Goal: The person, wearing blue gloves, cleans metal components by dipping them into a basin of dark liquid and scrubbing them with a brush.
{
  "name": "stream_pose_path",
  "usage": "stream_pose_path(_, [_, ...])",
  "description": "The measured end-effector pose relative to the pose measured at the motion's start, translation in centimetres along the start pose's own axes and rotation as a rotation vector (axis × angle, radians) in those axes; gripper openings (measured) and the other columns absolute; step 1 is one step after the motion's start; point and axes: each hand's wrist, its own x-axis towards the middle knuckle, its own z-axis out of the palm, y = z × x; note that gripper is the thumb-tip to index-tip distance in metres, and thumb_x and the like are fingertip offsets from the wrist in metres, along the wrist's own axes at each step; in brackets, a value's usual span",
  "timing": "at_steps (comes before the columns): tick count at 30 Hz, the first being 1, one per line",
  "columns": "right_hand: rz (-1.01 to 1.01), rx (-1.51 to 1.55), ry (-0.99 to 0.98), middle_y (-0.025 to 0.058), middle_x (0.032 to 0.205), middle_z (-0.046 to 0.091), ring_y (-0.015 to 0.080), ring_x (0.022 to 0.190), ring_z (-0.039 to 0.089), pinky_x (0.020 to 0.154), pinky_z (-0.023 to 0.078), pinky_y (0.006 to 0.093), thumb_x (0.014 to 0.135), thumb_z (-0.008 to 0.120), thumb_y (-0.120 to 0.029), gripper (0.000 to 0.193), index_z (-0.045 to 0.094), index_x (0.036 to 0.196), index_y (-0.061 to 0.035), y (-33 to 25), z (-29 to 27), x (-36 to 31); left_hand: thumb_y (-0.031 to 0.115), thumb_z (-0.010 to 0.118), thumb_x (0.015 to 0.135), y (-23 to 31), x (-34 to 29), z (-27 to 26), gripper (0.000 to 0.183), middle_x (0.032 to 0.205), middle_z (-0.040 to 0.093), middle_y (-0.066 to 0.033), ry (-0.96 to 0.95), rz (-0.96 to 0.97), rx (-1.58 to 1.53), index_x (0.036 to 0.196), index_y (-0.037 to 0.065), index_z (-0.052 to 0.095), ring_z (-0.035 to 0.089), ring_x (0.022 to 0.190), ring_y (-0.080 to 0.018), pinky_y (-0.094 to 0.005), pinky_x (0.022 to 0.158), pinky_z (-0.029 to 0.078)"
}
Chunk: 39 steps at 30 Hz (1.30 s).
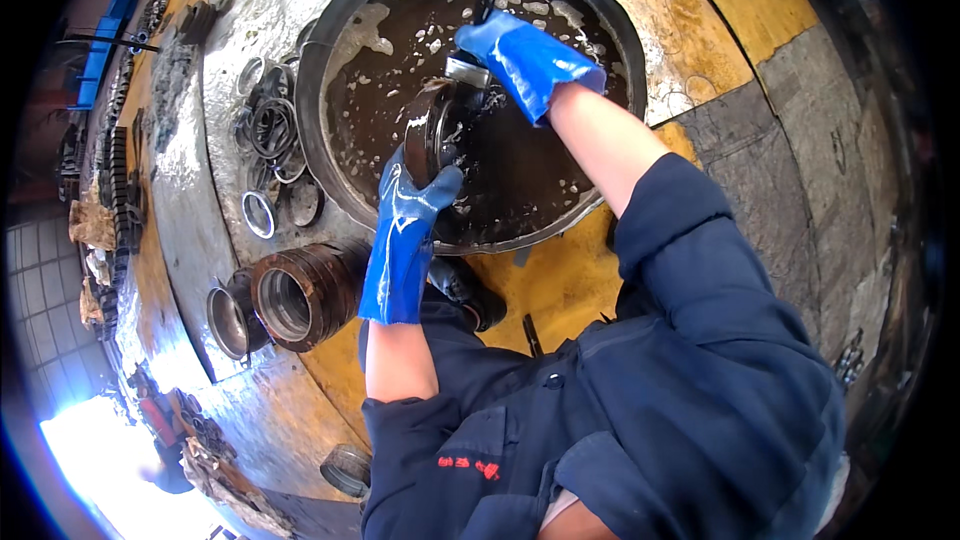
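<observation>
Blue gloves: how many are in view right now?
2. The left glove grips the round metal part over the basin; the right glove holds a brush above it.

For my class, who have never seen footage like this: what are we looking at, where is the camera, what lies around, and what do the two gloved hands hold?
The camera sits on the person's head and looks down, so straight edges bend near the rim. No machine is at work here: a person in a dark blue jacket wears blue rubber gloves. The left hand steadies a dark round metal part standing on edge in a wide black basin of dark, foamy liquid. The right hand holds a brush with a red-tipped handle against that part. Left of the basin, loose metal rings lie on the wet floor, and nearer the person lies a stack of rusty ring-shaped parts.
</observation>
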Motion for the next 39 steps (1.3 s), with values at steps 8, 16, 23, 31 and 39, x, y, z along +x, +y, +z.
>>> stream_pose_path(8, [0.046, -0.097, 0.052, 0.0243, 0.114, 0.077, 0.0381, 0.11, 0.075, 0.097, 0.058, 0.0454, 0.091, 0.064, -0.04, 0.047, 0.078, 0.119, -0.0034, 5.9, 3.2, -1.4, 0.012, 0.085, 0.081, 0.6, 0.1, 0.7, 0.063, 0.119, 0.072, -0.0067, 0.01, -0.091, -0.071, 0.138, 0.0, 0.062, 0.069, 0.106, -0.0169, -0.0323, 0.092, 0.057])
stream_pose_path(16, [-0.121, 0.225, -0.066, 0.0082, 0.082, 0.072, 0.0182, 0.075, 0.063, 0.074, 0.051, 0.0355, 0.093, 0.067, -0.049, 0.044, 0.078, 0.098, -0.0068, -1.8, -4.5, -11.3, 0.012, 0.082, 0.076, 2.1, -0.2, 0.5, 0.07, 0.125, 0.072, -0.0076, -0.019, -0.057, 0.038, 0.142, 0.001, 0.062, 0.068, 0.111, -0.0189, -0.0346, 0.1, 0.054])
stream_pose_path(23, [-0.289, -0.019, -0.262, 0.0161, 0.102, 0.078, 0.0263, 0.098, 0.074, 0.092, 0.056, 0.0396, 0.094, 0.063, -0.048, 0.045, 0.078, 0.115, -0.0115, -7.4, -2.7, -15.3, 0.01, 0.081, 0.076, -0.2, 0.3, -0.8, 0.064, 0.119, 0.074, -0.006, -0.033, 0.02, 0.128, 0.138, 0.002, 0.065, 0.068, 0.104, -0.0177, -0.0343, 0.095, 0.055])
stream_pose_path(31, [-0.116, -0.057, -0.109, 0.016, 0.1, 0.079, 0.0276, 0.093, 0.074, 0.082, 0.055, 0.0411, 0.087, 0.069, -0.042, 0.043, 0.079, 0.109, -0.0062, -5.3, -2.5, -4.2, 0.006, 0.08, 0.075, -0.5, 0.4, -0.3, 0.067, 0.12, 0.074, -0.0076, 0.012, 0.003, 0.068, 0.14, 0.002, 0.064, 0.069, 0.105, -0.0186, -0.0346, 0.094, 0.056])
stream_pose_path(39, [0.013, 0.321, 0.035, 0.0152, 0.093, 0.078, 0.0261, 0.086, 0.073, 0.081, 0.056, 0.0411, 0.093, 0.069, -0.034, 0.04, 0.079, 0.109, 0.001, 1.5, 1.5, -4.0, 0.019, 0.091, 0.075, 0.3, -0.3, -0.8, 0.069, 0.119, 0.073, -0.0094, 0.066, -0.125, 0.082, 0.135, -0.001, 0.064, 0.07, 0.101, -0.0186, -0.0344, 0.09, 0.058])
